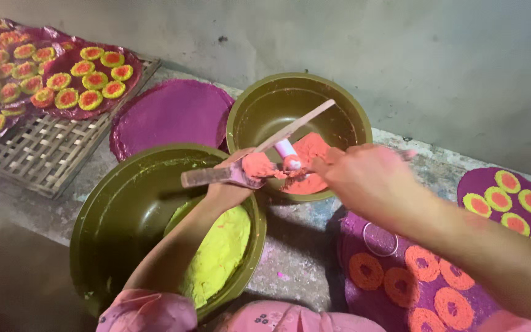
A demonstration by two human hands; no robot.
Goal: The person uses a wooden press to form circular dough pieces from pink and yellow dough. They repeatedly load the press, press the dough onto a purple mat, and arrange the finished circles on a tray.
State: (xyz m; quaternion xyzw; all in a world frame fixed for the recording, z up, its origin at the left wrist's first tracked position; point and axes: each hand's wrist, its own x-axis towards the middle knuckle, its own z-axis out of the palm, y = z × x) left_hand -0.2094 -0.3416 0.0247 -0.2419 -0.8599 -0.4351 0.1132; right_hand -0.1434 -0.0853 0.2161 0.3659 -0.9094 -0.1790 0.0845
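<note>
My left hand [227, 187] reaches over the near olive bowl [93, 197] and grips a flat scraper [207, 177] with a lump of orange paste [257, 165] on its blade. My right hand [364, 178] comes in from the right and pinches a small pink-and-white tube [286, 149], its orange-smeared tip pressed against the paste on the scraper. Both hands meet above the gap between the two bowls. The far olive bowl [247, 110] holds orange dough [313, 154] and a slanted wooden stick [299, 123]. Yellow-green dough [222, 246] lies in the near bowl.
A woven bamboo tray [38, 154] at the left carries purple sheets with several yellow-and-orange rounds [90, 98]. A plain purple disc [173, 114] lies behind the bowls. At the right, purple discs [394, 295] bear orange rings, yellow-rimmed rounds [508, 182] and a clear ring mould [380, 240]. A grey wall stands behind.
</note>
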